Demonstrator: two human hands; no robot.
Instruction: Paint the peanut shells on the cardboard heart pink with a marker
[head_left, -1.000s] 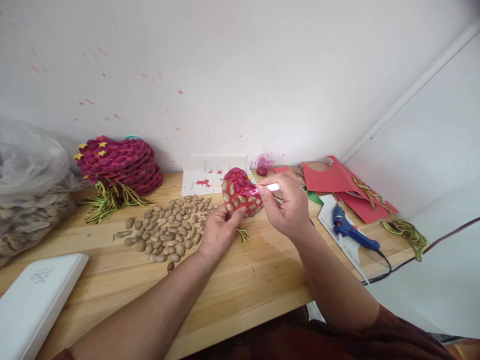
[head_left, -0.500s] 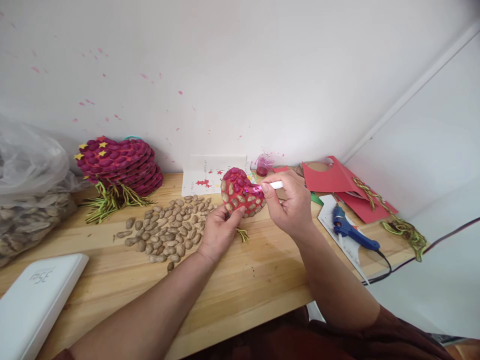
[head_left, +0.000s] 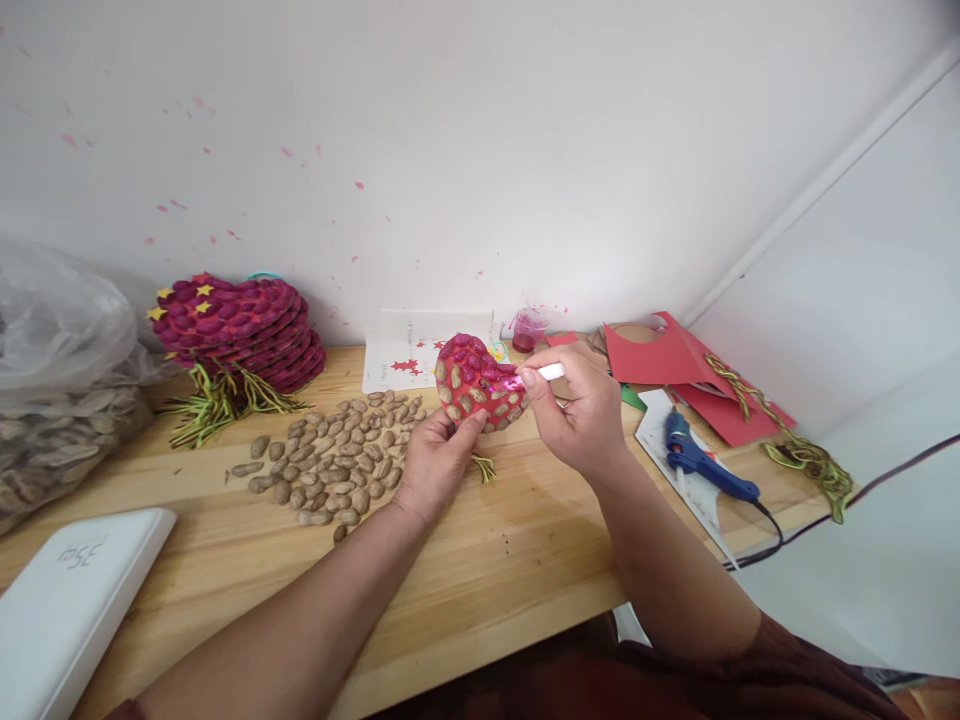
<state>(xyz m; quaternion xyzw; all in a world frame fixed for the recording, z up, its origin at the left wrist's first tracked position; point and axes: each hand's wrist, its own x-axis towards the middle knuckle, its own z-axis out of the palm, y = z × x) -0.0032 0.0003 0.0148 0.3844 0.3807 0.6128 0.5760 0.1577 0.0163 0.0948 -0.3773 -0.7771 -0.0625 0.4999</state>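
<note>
My left hand [head_left: 442,450] grips the lower edge of a red disc covered with peanuts [head_left: 480,404], thumb on its front. Purple paint coats the peanuts along the disc's upper part; those lower down are bare. A paintbrush [head_left: 553,371] with a white handle is pinched in my right hand [head_left: 581,405], its purple-wet tip against the disc's right side. Green-brown strands [head_left: 484,468] hang below the disc. Loose peanuts [head_left: 337,460] are spread on the wooden table [head_left: 480,590] left of my left hand. Behind my hands stands a small cup of purple paint [head_left: 529,328].
At the back left is a stack of purple peanut-covered pieces [head_left: 247,325] with yellow stars. A plastic bag of peanuts [head_left: 67,430] and a white power bank [head_left: 90,590] lie left. A blue glue gun [head_left: 705,460], red card [head_left: 660,355] and a paint-spotted wall [head_left: 360,186] surround the right and back.
The disc has shifted slightly left and tilted in my left hand. More purple shows near its middle, and the brush has barely moved.
</note>
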